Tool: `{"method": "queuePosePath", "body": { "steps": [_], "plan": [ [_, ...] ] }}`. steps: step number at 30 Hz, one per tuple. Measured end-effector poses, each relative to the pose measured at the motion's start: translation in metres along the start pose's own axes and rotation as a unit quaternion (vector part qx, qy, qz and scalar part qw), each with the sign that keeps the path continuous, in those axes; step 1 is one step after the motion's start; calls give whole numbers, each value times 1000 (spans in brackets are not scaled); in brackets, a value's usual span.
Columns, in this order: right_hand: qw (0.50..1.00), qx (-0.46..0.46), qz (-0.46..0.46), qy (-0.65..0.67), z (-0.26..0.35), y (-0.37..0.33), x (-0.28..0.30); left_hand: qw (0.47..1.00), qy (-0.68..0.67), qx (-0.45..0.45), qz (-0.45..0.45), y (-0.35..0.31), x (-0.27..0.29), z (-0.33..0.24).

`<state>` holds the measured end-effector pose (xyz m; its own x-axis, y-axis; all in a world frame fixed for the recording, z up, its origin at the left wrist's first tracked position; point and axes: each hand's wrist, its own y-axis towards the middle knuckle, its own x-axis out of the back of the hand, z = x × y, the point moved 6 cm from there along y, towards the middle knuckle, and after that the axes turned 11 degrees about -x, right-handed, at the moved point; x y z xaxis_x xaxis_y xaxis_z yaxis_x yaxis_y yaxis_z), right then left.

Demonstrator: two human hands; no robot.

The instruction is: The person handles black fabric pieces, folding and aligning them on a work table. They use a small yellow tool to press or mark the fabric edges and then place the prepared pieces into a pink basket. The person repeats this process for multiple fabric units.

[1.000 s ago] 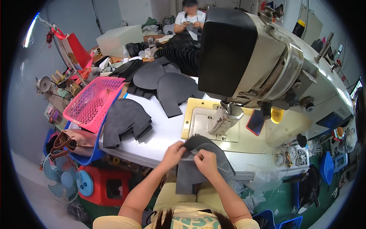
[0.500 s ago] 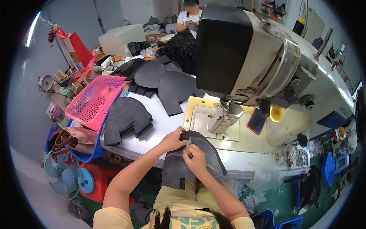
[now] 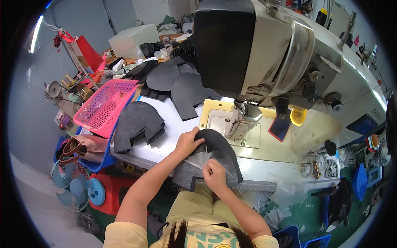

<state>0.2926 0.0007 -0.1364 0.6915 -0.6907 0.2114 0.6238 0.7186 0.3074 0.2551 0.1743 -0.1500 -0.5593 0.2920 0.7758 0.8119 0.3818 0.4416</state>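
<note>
A rounded black sheet piece (image 3: 225,151), looking like a shoe upper, lies tilted over the near table edge in front of the sewing machine's needle area (image 3: 240,127). My left hand (image 3: 189,144) grips its upper left rim, thumb on top and fingers underneath. Across its face a thin clear film (image 3: 199,159) is drawn into creases that run to my right hand (image 3: 215,175). That hand is closed, pinching the film; a small dark thing shows within its curled fingers, too hidden to name. Left of my hands sits a stack of similar black pieces (image 3: 138,124).
The bulky sewing machine head (image 3: 285,53) overhangs the right side. A phone (image 3: 280,127) and yellow cup (image 3: 298,116) stand beside it. More black pieces (image 3: 188,89) lie farther back. At the left are a pink basket (image 3: 99,111) and a fan (image 3: 74,186).
The black piece has come up and away from me, its curved rim turned more to the right. The film, flatter before, is now pulled into creases at my right hand. The view has shifted slightly.
</note>
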Motion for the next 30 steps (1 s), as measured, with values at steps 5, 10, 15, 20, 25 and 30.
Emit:
{"method": "queuePosePath", "body": {
  "steps": [5,10,15,20,25,30],
  "plan": [
    [997,19,18,-75,2,-4,2,999,11,-20,-27,3,3,-4],
    [953,182,24,-239,31,15,3,998,50,38,-8,4,3,6],
    [966,177,127,-142,18,28,-13,998,44,39,-29,4,-1,-2],
    [980,95,83,-156,6,28,-21,995,102,11,-7,10,-2,-3],
    [984,95,59,-136,11,13,-12,989,142,-7,36,13,-8,6],
    [994,58,54,-73,24,-33,32,990,134,-22,28,14,-8,7]
  ]
}}
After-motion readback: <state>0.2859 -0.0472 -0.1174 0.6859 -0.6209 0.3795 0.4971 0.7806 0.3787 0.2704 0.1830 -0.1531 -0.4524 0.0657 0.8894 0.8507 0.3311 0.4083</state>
